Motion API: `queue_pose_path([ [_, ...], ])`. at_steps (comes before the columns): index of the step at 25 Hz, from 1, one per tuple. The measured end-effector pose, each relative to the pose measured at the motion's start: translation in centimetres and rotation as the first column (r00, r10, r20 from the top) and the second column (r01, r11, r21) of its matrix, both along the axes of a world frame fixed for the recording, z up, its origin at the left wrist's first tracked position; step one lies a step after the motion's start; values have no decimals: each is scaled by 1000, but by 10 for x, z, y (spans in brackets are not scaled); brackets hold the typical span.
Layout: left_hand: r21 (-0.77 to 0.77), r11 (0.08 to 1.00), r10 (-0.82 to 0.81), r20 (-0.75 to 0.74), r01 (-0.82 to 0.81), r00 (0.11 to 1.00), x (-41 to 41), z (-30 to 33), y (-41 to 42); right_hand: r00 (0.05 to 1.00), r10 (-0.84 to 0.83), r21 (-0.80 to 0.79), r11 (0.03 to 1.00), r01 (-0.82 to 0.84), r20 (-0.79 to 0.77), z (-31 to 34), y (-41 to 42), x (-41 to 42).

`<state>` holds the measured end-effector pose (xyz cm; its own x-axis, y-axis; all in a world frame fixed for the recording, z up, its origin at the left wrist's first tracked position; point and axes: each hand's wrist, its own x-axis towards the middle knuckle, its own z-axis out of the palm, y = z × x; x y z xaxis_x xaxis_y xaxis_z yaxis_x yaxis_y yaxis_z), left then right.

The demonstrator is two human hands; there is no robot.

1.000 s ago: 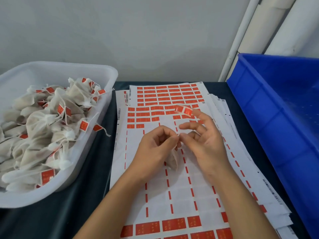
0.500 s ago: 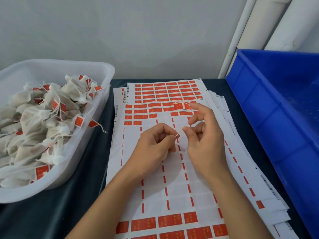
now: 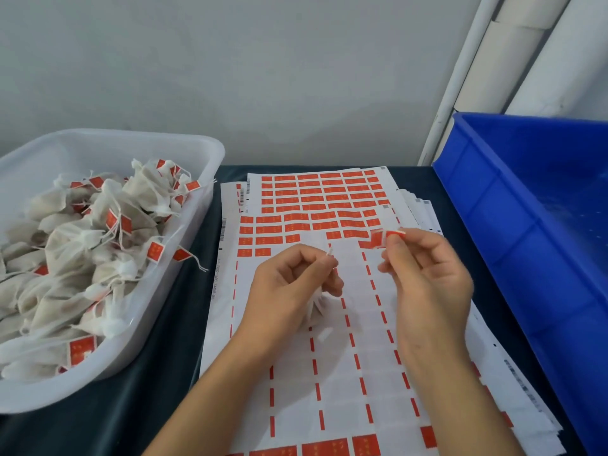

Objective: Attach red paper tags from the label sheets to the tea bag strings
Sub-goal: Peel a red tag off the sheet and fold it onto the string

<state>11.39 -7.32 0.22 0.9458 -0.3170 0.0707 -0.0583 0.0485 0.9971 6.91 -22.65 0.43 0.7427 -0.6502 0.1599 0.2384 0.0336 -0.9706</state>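
A stack of white label sheets (image 3: 329, 373) with rows of red tags lies in the middle of the dark table. Above it, my left hand (image 3: 289, 287) pinches the white string end (image 3: 330, 253) of a tea bag (image 3: 316, 306), which hangs mostly hidden under the palm. My right hand (image 3: 427, 274) is a short way to the right, pinching a peeled red tag (image 3: 383, 238) between thumb and forefinger. The tag and the string end are apart.
A white plastic tub (image 3: 184, 258) at the left holds several tea bags with red tags on their strings. A large blue crate (image 3: 513, 232) stands along the right. White pipes (image 3: 460, 77) rise at the back right corner.
My hands have drawn apart. The right hand has lifted away to the right with the red tag, and the string end now stands free above my left fingers.
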Motion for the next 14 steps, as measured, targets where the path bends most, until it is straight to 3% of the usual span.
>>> queue_pose_path([
  [3,-31,998,48,43,-47,998,-4,1,-4,993,98,129,988,-90,-60,3,4,-3],
  [8,-38,990,140,54,-138,989,-9,1,-9,963,267,341,909,-241,-33,4,15,-3],
  [14,-53,984,169,-11,-170,986,-9,2,-8,948,314,322,904,-281,-55,8,17,-6],
])
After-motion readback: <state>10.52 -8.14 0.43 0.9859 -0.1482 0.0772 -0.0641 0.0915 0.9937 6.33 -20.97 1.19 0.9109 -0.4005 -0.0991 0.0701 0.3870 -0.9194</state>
